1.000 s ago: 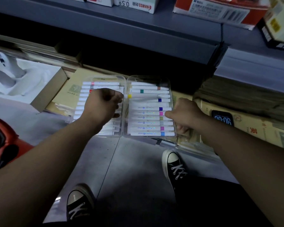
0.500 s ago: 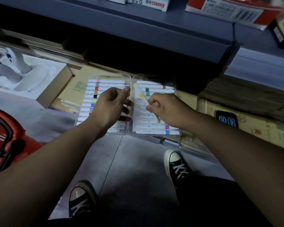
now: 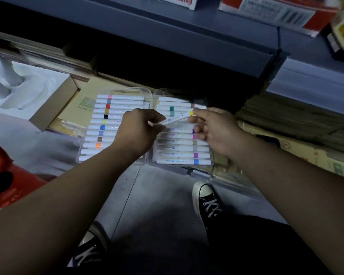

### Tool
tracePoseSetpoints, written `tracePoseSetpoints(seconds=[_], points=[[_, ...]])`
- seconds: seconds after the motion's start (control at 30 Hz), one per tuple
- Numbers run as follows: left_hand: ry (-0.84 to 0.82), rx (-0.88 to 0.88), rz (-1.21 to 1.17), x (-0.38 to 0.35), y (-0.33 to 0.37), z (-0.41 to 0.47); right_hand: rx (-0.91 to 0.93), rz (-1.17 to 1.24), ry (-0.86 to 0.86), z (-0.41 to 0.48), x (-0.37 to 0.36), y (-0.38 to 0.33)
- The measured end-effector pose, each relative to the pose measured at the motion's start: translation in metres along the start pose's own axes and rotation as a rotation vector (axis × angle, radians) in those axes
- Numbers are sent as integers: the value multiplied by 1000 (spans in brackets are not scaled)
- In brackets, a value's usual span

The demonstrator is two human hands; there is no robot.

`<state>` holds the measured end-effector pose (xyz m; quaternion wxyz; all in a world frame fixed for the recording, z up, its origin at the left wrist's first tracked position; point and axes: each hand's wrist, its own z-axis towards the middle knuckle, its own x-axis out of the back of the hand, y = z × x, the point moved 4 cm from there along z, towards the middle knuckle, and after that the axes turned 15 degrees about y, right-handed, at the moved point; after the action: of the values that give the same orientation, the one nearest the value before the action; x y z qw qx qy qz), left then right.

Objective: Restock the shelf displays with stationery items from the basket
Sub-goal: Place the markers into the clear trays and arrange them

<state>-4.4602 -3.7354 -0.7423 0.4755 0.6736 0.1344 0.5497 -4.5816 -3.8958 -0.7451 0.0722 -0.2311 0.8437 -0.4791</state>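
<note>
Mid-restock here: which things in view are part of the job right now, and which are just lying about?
In the job: yellow marker held by left hand and right hand; open marker case; red basket.
Lying about: white moulded box; shelf cartons; brown stacked packs.

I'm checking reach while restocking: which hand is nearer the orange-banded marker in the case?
Left. The left hand is just right of the orange-banded marker, over the same half of the case; the right hand is over the other half, farther right. Both hold a yellow-capped marker.
</note>
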Motion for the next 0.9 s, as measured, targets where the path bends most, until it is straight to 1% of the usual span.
tracePoseSetpoints(seconds=[0.07,0.2,0.33,0.4,0.47,0.6,0.67,0.77,0.83,0.9], points=[[19,-38,97,-6,1,2,94,-68,60,14,15,-1],[65,-110,265,-16,9,8,230,-342,70,23,32,4],[38,-161,336,-26,2,14,348,-534,79,29,30,6],[27,-165,331,-30,-4,14,376,-572,90,34,29,7],[38,-175,315,-33,-6,14,374,-568,103,39,28,10],[37,-276,376,-39,-5,8,309,-547,125,44,29,10],[41,-309,444,-41,-1,3,253,-533,129,44,31,11],[-8,-341,629,-44,7,-8,172,-517,169,39,33,15],[-45,-315,637,-43,8,-9,143,-487,201,35,33,17],[-87,-286,587,-46,4,-7,141,-472,223,34,33,18]])
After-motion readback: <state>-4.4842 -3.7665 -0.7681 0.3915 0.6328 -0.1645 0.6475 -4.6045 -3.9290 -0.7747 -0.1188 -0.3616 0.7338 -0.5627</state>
